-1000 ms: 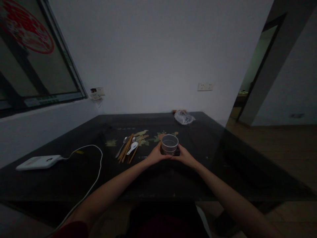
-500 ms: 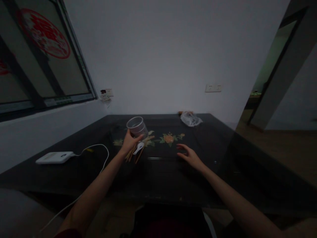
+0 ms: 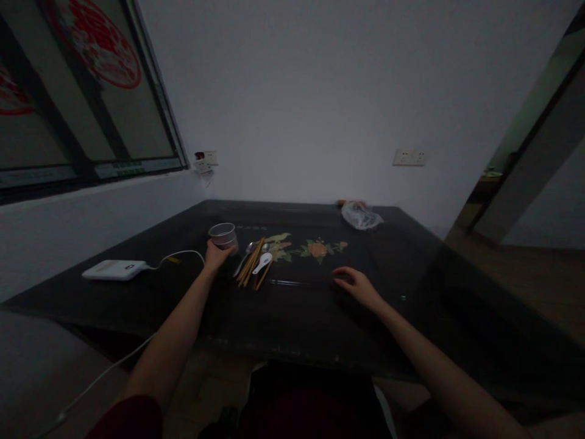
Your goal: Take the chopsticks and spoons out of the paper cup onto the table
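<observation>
My left hand (image 3: 216,253) is wrapped round a clear plastic tub (image 3: 223,234), upright at the left of the dark table. Just right of it lie several wooden chopsticks (image 3: 249,266) in a loose bundle. A white soup spoon (image 3: 263,262) rests on or beside the chopsticks. Next to them is a metal spoon (image 3: 244,258), and a second small metal spoon bowl (image 3: 265,247) shows above the white spoon. My right hand (image 3: 359,286) hovers over or rests on the table, fingers curved and apart, holding nothing.
A white power bank (image 3: 114,269) with a white cable (image 3: 176,254) lies at the left. A crumpled clear plastic bag (image 3: 361,216) sits at the far right edge by the wall. The dark table (image 3: 311,323) carries a printed flower pattern (image 3: 316,248). A window (image 3: 91,97) is on the left.
My left hand has moved left with the tub, from above the chopsticks to beside them, uncovering the chopsticks and metal spoons. The view has shifted slightly. My right hand has barely moved.
</observation>
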Demonstrator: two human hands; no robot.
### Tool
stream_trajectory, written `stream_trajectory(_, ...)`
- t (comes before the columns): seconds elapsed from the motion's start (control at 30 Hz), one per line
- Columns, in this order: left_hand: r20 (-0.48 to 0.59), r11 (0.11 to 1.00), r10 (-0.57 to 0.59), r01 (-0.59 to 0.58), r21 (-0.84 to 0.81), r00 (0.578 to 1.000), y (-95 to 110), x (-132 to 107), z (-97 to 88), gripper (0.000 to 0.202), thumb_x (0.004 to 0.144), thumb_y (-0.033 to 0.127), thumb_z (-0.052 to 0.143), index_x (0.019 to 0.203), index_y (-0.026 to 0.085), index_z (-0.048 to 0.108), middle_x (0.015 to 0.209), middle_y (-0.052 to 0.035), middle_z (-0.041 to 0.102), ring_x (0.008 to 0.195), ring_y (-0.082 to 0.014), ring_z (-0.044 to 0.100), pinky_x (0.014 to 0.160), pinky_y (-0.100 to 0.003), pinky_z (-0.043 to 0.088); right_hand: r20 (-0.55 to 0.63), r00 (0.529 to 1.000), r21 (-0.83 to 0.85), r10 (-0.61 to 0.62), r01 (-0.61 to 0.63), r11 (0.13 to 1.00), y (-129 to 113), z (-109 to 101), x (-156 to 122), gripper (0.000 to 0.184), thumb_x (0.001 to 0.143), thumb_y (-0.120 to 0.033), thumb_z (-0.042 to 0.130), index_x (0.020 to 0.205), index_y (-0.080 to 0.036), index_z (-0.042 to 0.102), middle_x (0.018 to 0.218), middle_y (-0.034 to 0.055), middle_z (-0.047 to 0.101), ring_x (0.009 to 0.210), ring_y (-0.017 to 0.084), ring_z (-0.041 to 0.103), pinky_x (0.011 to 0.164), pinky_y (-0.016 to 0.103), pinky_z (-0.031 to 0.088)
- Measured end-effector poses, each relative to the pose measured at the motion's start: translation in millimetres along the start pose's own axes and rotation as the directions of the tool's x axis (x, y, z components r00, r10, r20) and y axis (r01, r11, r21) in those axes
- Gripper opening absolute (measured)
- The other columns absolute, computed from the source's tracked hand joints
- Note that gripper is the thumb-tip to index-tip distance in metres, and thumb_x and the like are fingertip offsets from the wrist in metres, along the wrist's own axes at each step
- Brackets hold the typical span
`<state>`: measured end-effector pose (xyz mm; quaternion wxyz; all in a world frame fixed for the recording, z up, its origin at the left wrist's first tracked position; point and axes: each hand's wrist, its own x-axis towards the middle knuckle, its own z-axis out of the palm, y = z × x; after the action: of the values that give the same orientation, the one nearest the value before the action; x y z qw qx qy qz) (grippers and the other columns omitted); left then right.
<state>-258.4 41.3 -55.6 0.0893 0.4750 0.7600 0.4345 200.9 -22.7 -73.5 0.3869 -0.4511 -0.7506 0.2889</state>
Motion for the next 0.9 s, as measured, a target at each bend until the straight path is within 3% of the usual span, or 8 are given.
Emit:
stream_trajectory(0.17,-0.025,0.994,-0.037,0.034,-0.101,0.999,-4,0,3.6,0.081,0.061,0.037,0.077,0.124,0.011,0.033,0.128,-0.0192,0.051,0.117,-0.0261,0.053,0.096,-0.034,0.045,0.031,1.0,-0.012,0.002,-0.002,1.0,-1,-1,1,0.022,0.077,-0.029,0.06,0.095,-0.018,0.066,0.097,0.0077,0.068,0.085,0.022,0.064,0.079,0.038,0.05)
stream_trajectory(0.7,0.008,0.985,-0.007,0.008,-0.175,1.0,-17,7,11.3,0.084,0.058,0.036,0.079,0.125,0.012,0.035,0.128,-0.0184,0.05,0.118,-0.0265,0.051,0.1,-0.036,0.042,0.051,0.999,-0.039,0.004,-0.002,0.999,-5,-3,1,0.018,0.077,-0.028,0.059,0.09,-0.019,0.067,0.091,0.0063,0.069,0.084,0.021,0.063,0.077,0.035,0.049)
stream_trajectory(0.8,-0.075,0.971,0.038,-0.055,-0.232,0.996,-12,7,8.8,0.094,0.054,0.035,0.081,0.13,0.012,0.03,0.131,-0.0191,0.046,0.122,-0.0276,0.047,0.102,-0.04,0.039,0.055,0.999,-0.041,0.003,0.0,0.999,-2,-2,2,0.019,0.077,-0.028,0.059,0.091,-0.018,0.067,0.092,0.0069,0.069,0.085,0.02,0.063,0.079,0.034,0.048)
stream_trajectory(0.9,-0.285,0.953,0.111,-0.184,-0.243,0.952,1,3,-2.7,0.094,0.057,0.036,0.08,0.132,0.013,0.03,0.133,-0.0181,0.043,0.124,-0.0274,0.043,0.105,-0.041,0.035,0.066,0.998,-0.035,-0.005,0.008,0.999,0,-2,2,0.021,0.078,-0.029,0.058,0.092,-0.017,0.067,0.094,0.0075,0.069,0.086,0.02,0.063,0.081,0.033,0.048)
